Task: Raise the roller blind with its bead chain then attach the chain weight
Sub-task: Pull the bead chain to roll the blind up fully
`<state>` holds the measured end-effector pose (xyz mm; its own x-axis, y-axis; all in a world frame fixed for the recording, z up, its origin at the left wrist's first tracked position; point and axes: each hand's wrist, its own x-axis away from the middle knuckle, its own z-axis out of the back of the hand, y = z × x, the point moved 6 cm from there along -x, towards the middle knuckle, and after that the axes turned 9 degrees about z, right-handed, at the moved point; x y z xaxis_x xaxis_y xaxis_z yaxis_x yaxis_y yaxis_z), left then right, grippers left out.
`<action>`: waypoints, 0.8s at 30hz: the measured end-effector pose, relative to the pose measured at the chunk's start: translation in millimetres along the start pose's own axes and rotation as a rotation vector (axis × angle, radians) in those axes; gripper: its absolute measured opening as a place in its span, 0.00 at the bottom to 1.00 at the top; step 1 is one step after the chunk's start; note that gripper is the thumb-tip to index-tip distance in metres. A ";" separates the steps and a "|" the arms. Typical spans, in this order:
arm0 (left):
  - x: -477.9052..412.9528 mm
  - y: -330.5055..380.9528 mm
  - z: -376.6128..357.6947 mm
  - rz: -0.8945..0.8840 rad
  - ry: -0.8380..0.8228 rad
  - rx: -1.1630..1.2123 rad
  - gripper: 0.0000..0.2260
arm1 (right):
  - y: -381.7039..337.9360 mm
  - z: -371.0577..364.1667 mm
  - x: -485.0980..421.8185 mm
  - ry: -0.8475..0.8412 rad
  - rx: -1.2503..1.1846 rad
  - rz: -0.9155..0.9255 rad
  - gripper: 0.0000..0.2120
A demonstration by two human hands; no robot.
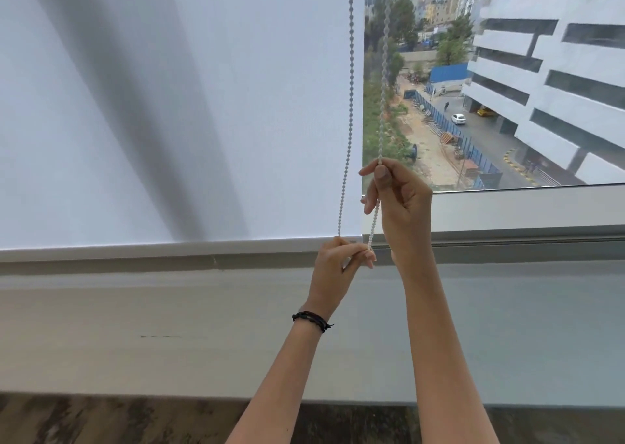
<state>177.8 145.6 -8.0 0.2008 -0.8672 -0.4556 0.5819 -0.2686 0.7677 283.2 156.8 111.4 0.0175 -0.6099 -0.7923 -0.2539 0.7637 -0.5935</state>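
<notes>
A white roller blind point(203, 105) covers the left part of the window, its bottom bar point(169, 245) resting just above the sill. A white bead chain point(350, 71) hangs in two strands along the blind's right edge. My right hand point(399, 203) is raised and pinches the right strand between thumb and fingers. Lower down, my left hand point(338, 267) grips the bottom loop of the chain, where both strands meet. A dark bracelet sits on my left wrist. No chain weight is visible.
Right of the blind, bare glass point(490, 88) shows a street, a white car and a pale multi-storey building outside. A grey window sill point(135, 325) runs across below the blind. Dark wood-patterned floor point(101, 420) lies at the bottom.
</notes>
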 end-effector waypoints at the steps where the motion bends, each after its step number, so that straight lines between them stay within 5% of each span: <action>1: 1.2 0.2 1.3 -0.016 0.030 -0.034 0.12 | -2.0 0.4 0.7 -0.003 0.016 0.004 0.11; 12: 9.3 1.7 -2.2 -0.131 0.025 -0.129 0.08 | -13.0 7.6 4.6 -0.015 0.195 0.060 0.11; 19: 23.6 14.5 9.3 -0.294 0.319 -0.359 0.08 | -14.4 11.9 9.5 -0.019 0.220 0.058 0.10; 24: 24.2 9.7 6.6 -0.232 0.294 -0.260 0.06 | -21.3 10.2 14.5 -0.006 0.240 0.076 0.11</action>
<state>183.0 119.2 -8.6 0.2355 -0.6304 -0.7397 0.8089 -0.2948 0.5087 298.7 133.8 111.1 0.0136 -0.5481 -0.8363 -0.0174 0.8361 -0.5482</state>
